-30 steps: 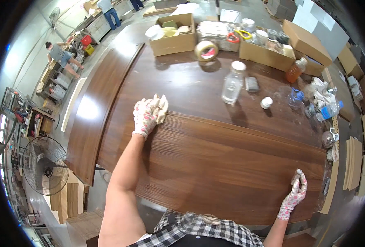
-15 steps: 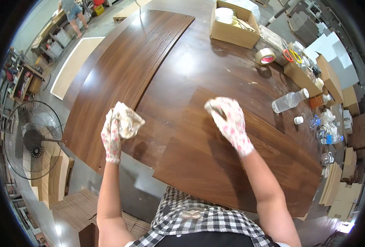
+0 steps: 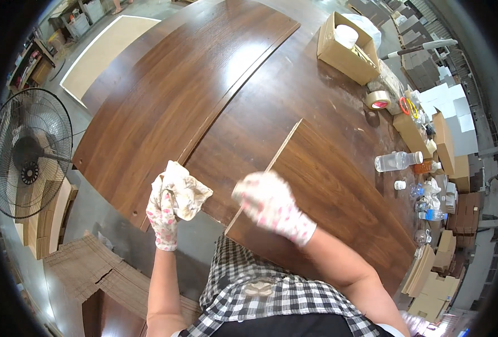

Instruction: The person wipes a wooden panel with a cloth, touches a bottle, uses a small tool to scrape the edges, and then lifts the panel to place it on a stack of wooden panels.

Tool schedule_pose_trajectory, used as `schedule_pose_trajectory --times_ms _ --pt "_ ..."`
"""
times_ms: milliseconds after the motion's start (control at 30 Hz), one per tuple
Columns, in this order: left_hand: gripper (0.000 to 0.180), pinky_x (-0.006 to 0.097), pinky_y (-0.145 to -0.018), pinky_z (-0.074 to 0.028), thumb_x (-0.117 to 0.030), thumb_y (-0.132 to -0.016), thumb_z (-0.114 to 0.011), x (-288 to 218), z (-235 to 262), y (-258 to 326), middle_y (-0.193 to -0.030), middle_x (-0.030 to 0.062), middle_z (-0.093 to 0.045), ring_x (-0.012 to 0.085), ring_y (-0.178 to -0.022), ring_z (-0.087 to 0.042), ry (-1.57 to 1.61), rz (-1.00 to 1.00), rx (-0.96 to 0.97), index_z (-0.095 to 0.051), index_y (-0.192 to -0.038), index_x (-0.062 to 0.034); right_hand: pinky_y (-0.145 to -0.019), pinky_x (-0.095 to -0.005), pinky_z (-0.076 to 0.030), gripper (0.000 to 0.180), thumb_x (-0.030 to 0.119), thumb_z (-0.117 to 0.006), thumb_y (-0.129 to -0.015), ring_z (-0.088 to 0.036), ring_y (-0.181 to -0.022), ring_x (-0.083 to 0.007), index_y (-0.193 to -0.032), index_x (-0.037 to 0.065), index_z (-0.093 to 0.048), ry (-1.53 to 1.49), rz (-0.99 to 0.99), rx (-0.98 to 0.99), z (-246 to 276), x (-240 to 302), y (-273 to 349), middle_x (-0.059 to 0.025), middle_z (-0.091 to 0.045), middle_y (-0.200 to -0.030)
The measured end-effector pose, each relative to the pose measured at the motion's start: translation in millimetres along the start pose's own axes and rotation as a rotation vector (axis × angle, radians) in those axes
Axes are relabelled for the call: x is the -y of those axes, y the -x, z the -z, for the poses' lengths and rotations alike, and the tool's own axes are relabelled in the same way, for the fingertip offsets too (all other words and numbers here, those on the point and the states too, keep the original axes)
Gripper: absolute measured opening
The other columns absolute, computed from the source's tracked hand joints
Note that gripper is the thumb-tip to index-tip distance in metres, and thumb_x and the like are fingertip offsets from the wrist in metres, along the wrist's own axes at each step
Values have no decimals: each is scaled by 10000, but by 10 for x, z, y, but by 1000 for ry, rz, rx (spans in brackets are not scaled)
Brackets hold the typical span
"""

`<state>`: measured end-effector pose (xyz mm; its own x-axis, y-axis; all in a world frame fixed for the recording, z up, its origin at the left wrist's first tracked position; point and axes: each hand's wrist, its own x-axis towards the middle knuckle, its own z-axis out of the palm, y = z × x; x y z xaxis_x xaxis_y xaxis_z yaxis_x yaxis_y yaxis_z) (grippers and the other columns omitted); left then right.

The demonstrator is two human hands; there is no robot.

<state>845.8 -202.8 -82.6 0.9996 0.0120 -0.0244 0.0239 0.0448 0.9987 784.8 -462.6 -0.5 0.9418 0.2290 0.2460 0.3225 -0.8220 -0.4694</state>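
Note:
My left hand [image 3: 163,222], in a white glove with pink spots, is closed around a crumpled whitish rag [image 3: 190,194] beside the near edge of the table. My right hand [image 3: 274,206], in a matching glove, hovers at the left edge of a dark brown wood-grain board [image 3: 339,202]. Motion smears its fingers, and whether it touches the board I cannot tell. This board lies in front of me, its pale cut edge showing. A longer brown board [image 3: 176,95] rests at the left, partly behind the rag.
On the brown table [image 3: 294,84] stand an open carton [image 3: 347,56], a tape roll [image 3: 377,99], scissors [image 3: 409,106] and a clear bottle [image 3: 395,162]. A small white cap [image 3: 399,185] lies near several bottles. A black fan [image 3: 32,151] stands left; flattened cardboard [image 3: 86,258] lies below.
My right hand has moved left to the board's left edge. My left hand still grips the rag, a little lower. The view has shifted, and the near board's left edge now shows pale.

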Motion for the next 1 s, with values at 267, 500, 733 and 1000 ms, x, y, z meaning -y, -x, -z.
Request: schedule_pose_trajectory --times_ms 267,500,733,1000 --pt "469 341 -1050 -371 -159 -988 -455 -88 -103 -9 -1399 125 -446 205 -1246 -471 129 -41 -30 -361 -1400 45 -719 -404 -479 140 143 -647 -757 -563 -878 -281 -892 174 -632 333 -211 -229 237 -327 -54 -77 -601 -891" --pt "484 336 -1039 -391 -160 -987 -462 -275 -211 17 -1398 120 -446 199 -1241 -480 231 -14 -54 -342 -1413 36 -714 -389 -505 236 149 -640 -750 -590 -825 -246 -986 161 -643 -55 85 200 -262 645 329 -35 -619 -1005" --pt "488 329 -1011 -422 -171 -980 -486 -283 -250 67 -1361 110 -485 186 -1218 -501 321 -11 -66 -355 -1412 13 -737 -390 -495 285 170 -663 -741 -581 -888 -260 -1026 183 -660 40 66 -56 -371 613 555 -42 -614 -1063" --pt "473 326 -1034 -382 -145 -979 -452 -441 -192 171 -1384 117 -467 191 -1236 -479 235 52 -21 -358 -1403 42 -684 -368 -507 371 98 -693 -664 -589 -774 -230 -1025 148 -627 111 32 -152 -195 611 1298 -43 -590 -1058"
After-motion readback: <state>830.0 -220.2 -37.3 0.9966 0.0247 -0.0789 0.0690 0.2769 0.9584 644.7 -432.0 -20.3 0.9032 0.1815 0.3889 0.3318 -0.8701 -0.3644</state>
